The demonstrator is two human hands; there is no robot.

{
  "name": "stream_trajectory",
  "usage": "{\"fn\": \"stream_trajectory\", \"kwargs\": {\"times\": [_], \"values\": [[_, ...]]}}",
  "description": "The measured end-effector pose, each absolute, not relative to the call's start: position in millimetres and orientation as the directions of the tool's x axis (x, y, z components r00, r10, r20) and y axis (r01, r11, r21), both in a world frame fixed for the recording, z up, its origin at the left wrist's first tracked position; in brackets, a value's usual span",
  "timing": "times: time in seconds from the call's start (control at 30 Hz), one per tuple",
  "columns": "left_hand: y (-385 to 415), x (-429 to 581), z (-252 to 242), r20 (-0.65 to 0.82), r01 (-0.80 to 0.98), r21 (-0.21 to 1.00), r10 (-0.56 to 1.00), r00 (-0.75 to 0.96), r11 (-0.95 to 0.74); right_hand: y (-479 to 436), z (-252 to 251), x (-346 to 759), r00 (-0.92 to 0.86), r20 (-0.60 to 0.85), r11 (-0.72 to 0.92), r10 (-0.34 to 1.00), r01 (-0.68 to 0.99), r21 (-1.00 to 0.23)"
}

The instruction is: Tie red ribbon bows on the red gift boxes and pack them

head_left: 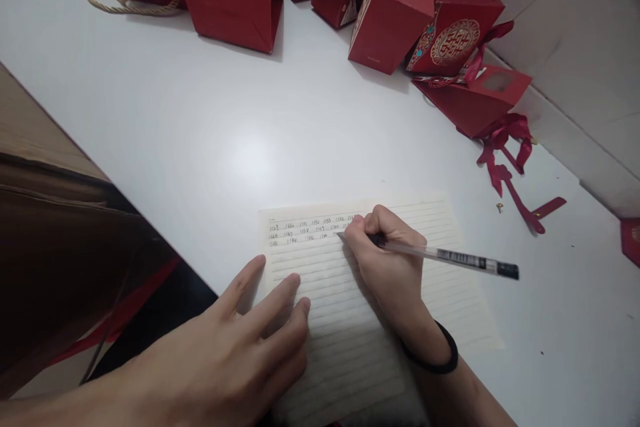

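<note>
My right hand [393, 263] pinches a clear-barrelled pen [450, 257] with a black cap on its rear end. The pen's tip meets a lined sheet of paper [340, 300], at the third row of handwritten numbers. A black band circles my right wrist. My left hand [255, 347] lies with its fingers spread over the left edge of the sheet, pressing on it and holding nothing. Rows of four-digit numbers run across the top lines. My right hand covers the ends of those rows.
Several red gift boxes [393, 13] stand along the back of the white table [200, 120]. A red bag with a rope handle [130, 3] is at the back left. Dark red ribbons [505, 140] lie at the right, near the wall [590, 47]. Cardboard [45, 140] sits beyond the left edge.
</note>
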State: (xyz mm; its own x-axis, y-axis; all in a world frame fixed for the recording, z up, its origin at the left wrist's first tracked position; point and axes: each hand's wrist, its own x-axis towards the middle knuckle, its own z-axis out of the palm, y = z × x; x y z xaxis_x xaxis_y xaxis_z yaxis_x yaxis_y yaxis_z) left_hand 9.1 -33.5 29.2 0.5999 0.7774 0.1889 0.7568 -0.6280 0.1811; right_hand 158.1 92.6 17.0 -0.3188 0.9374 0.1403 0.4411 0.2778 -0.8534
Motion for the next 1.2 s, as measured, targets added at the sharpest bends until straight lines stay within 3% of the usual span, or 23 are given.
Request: {"fn": "stream_trajectory", "kwargs": {"times": [0.2, 1.2], "values": [[-36.5, 8.8, 27.6, 0.187, 0.758, 0.163, 0.774, 0.605, -0.632, 93.3, 16.9, 158.9, -0.254, 0.222, 0.314, 0.941, 0.419, -0.852], [-35.6, 8.5, 29.9, 0.182, 0.751, 0.188, 0.774, 0.606, -0.633, 94.9, 15.3, 159.3, -0.281, 0.140, 0.247, 0.950, 0.396, -0.884]]}}
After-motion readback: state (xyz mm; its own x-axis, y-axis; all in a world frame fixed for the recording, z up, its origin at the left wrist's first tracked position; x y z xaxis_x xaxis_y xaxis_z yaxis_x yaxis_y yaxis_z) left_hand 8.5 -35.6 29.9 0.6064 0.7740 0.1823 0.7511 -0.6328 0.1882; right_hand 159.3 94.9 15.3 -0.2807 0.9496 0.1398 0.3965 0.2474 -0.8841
